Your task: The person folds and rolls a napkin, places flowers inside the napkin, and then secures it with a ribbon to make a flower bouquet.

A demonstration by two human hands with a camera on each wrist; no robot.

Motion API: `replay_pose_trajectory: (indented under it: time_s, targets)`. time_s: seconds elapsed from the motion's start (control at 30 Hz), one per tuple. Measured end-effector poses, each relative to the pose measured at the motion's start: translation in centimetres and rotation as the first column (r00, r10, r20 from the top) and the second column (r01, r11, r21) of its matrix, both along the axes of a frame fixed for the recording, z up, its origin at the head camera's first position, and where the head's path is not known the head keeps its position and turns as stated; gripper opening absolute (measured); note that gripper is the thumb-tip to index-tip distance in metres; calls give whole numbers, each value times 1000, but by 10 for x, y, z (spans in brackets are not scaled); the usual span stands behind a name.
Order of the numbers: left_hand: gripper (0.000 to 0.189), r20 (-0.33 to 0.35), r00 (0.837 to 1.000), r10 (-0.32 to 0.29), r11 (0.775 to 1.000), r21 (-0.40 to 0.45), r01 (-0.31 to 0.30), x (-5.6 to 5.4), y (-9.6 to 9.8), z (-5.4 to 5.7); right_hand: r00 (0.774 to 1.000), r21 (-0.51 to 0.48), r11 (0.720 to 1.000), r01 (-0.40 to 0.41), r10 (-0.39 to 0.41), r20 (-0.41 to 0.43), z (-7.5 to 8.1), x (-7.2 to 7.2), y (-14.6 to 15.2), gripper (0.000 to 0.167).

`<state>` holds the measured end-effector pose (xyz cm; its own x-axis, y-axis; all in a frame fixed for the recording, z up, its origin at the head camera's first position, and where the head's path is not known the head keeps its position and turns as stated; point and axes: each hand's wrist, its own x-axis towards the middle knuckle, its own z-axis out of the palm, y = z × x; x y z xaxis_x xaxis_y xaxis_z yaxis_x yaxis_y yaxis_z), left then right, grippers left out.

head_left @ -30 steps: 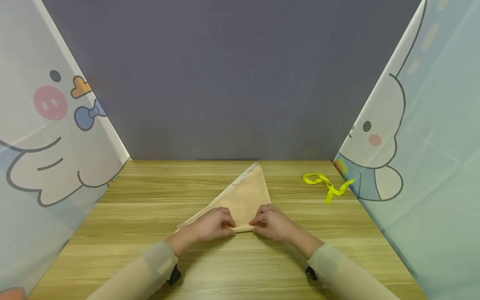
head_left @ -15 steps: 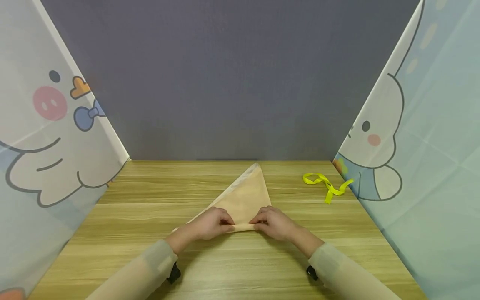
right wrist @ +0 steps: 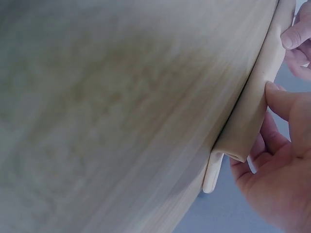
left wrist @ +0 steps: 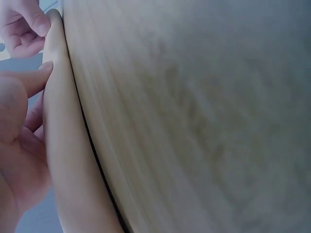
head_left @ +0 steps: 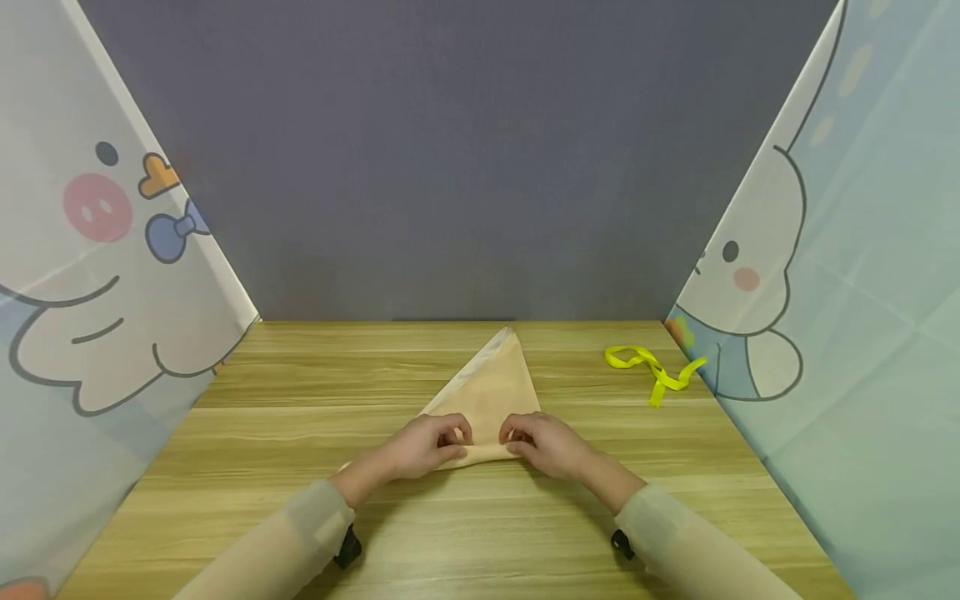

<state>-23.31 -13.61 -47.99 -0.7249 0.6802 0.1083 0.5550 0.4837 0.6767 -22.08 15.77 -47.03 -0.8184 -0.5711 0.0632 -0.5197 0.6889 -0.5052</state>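
Note:
A peach-coloured cloth (head_left: 495, 387), folded to a triangle, lies mid-table with its tip pointing away. Its near edge is turned up into a soft roll (left wrist: 68, 136). My left hand (head_left: 426, 446) pinches this roll between thumb and bent fingers. A short way to the right, my right hand (head_left: 553, 447) grips the same roll, close to its right end. In the right wrist view the layered cloth end (right wrist: 231, 154) shows beside my fingers. The cloth's left corner is partly hidden behind my left hand and wrist.
A loosely looped yellow ribbon (head_left: 652, 371) lies at the back right of the wooden table (head_left: 300, 367). A dark grey panel (head_left: 465, 167) rises behind the table, and printed cartoon sheets (head_left: 855, 275) line both sides.
The near edge has been turned a little further over, so the roll looks thicker. The cloth's far tip has shifted slightly nearer and left. Both hands remain nearly in place, fingers arched higher.

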Motion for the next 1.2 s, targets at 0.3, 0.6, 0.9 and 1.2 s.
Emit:
replay_pose_trajectory:
  time_s: [0.3, 0.6, 0.9, 1.2]
  targets:
    - [9, -86, 996, 2, 996, -85, -10, 0, -1, 0, 1000, 6, 1000, -6, 6, -3, 1, 1, -1, 11]
    - [9, -192, 980, -55, 996, -79, 41, 1, -1, -1, 989, 40, 999, -23, 28, -142, 2, 5, -1, 11]
    - [16, -120, 992, -51, 996, -82, 41, 1, -1, -1, 996, 35, 999, 14, -11, -84, 4, 8, -3, 12]
    - [15, -144, 987, -77, 995, -81, 66, 1, -3, 2, 999, 50, 999, 19, -17, -40, 4, 6, -2, 17]
